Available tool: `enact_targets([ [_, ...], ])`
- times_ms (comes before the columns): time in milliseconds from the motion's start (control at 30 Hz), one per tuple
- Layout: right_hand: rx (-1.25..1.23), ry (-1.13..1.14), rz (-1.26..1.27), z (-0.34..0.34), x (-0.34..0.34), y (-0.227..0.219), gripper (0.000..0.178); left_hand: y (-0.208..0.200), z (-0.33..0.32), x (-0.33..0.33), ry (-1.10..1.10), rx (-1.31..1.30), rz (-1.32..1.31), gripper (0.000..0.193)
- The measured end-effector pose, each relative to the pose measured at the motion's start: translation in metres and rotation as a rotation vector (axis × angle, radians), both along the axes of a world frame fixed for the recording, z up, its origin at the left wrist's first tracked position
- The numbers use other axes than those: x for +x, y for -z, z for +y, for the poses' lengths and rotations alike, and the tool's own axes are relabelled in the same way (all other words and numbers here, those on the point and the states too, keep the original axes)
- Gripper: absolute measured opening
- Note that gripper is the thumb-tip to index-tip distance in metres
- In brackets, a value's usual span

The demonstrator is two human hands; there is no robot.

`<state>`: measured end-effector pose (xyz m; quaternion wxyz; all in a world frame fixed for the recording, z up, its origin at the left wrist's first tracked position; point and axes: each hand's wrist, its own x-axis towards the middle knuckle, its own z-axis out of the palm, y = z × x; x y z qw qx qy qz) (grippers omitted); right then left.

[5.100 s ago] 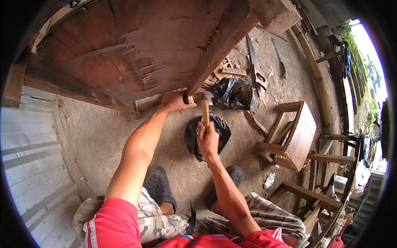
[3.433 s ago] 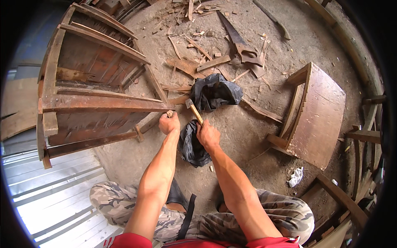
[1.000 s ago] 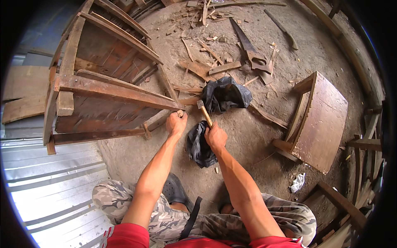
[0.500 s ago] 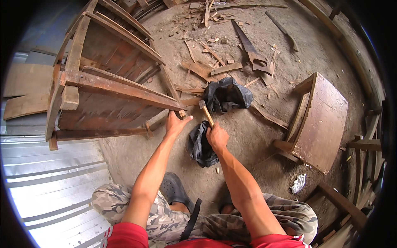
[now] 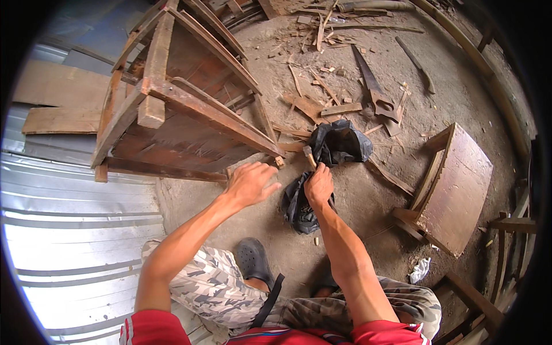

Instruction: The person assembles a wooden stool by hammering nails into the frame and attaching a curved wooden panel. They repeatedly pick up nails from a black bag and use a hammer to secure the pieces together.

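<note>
A hammer (image 5: 311,158) with a light wooden handle is gripped in my right hand (image 5: 319,187), its head pointing away from me beside a black plastic bag (image 5: 345,138). A second piece of black plastic (image 5: 300,213) lies just below that hand. My left hand (image 5: 251,183) hovers by the near corner of an old wooden furniture frame (image 5: 215,119), thumb apart from the loosely bent fingers, with nothing visible in it. The frame lies on its side with its brown panel showing. A small pale wooden end (image 5: 280,161) sticks out at its corner.
A handsaw (image 5: 374,86), a long blade with a handle (image 5: 418,68) and wood scraps (image 5: 341,109) lie on the dirt floor. At the right stands a small wooden stool-like piece (image 5: 457,192). Corrugated metal sheeting (image 5: 80,230) covers the lower left. White crumpled paper (image 5: 420,270) lies near the right.
My left hand has come away from the frame's corner and drawn back toward me. My right hand still holds the hammer. The whole view has shifted, moving the scene rightward.
</note>
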<state>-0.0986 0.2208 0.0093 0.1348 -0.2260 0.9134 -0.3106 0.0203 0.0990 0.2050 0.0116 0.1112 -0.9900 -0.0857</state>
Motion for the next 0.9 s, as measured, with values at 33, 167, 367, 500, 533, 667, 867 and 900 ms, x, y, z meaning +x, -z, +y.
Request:
enact_targets([
  [33, 0.042, 0.001, 0.067, -0.008, -0.001, -0.007, 0.023, -0.035, 0.01, 0.0, 0.134, -0.085, 0.096, 0.032],
  [167, -0.004, 0.098, 0.149, -0.043, 0.002, -0.035, 0.033, -0.162, 0.023, -0.019, 0.272, -0.458, 0.567, 0.022],
  [367, -0.33, 0.104, 0.057, -0.104, -0.002, -0.074, 0.037, -0.289, -0.078, -0.087, -0.6, -0.189, 0.411, 0.089],
  [500, -0.316, 0.032, -0.446, -0.133, -0.015, -0.083, 0.053, -0.27, -0.136, -0.114, -0.952, 0.09, 0.119, 0.086],
  [533, -0.303, 0.001, -0.476, -0.135, -0.029, -0.077, 0.055, -0.272, -0.127, -0.122, -0.996, 0.172, 0.134, 0.073],
  [667, -0.29, -0.029, -0.531, -0.139, -0.046, -0.043, 0.059, -0.276, -0.144, -0.109, -0.966, 0.195, 0.128, 0.03],
  [867, -0.267, -0.132, -0.598, -0.143, -0.059, -0.011, 0.058, -0.294, -0.125, -0.034, -0.909, 0.278, 0.27, 0.033],
  [900, -0.262, -0.17, -0.614, -0.149, -0.082, -0.002, 0.064, -0.3, -0.123, -0.033, -0.865, 0.302, 0.28, 0.045],
])
